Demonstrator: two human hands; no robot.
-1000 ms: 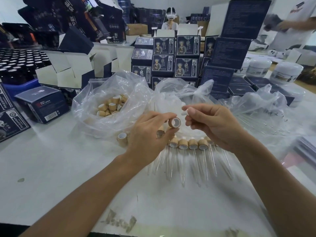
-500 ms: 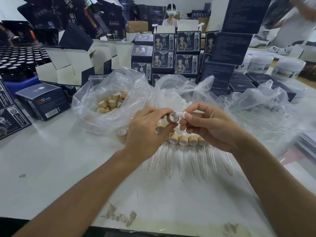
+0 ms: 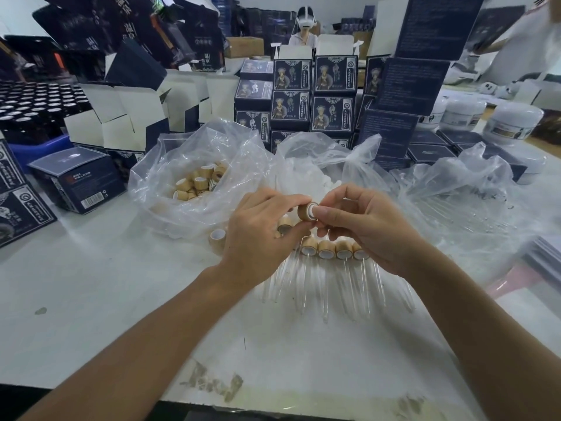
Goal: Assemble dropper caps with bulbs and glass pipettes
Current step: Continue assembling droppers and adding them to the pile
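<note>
From the head view, the left hand (image 3: 258, 235) pinched a bamboo cap (image 3: 307, 211) above the white table (image 3: 100, 287); the right hand (image 3: 361, 226) pinched its white bulb end, thumb pressed against it. Finished droppers (image 3: 331, 253) lay in a row just below; writing on the dark boxes (image 3: 291, 75) was unreadable.

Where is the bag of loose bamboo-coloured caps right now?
In the head view, the clear plastic bag of caps sits on the white table, left of centre, just beyond the left hand and beside the bag of white bulbs.

A packing workshop: stacked navy product boxes (image 3: 332, 75), trays of dark bottles (image 3: 33, 101), bagged wooden caps (image 3: 198, 182).
</note>
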